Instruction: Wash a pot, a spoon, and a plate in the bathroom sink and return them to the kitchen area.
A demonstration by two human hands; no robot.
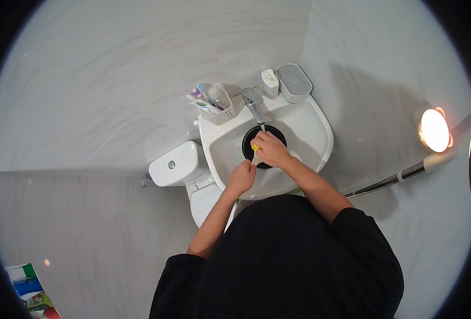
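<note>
Water runs from the chrome faucet (253,104) into a round black basin (247,140) that sits inside the white washbasin (313,149). Over the black basin, my right hand (270,149) is closed on a small yellow thing (255,147), probably a sponge, pressed on a pale object (256,160) whose kind I cannot tell. My left hand (242,177) grips the near end of that pale object at the black basin's near-left edge. My fingers hide much of both things.
A white perforated basket (223,118) with toothbrushes, toothpaste and a bottle stands left of the faucet. On its right are a white pump bottle (270,84) and a grey-topped box (294,81). A toilet (175,164) is at left; a metal rail (390,182) runs along the right wall.
</note>
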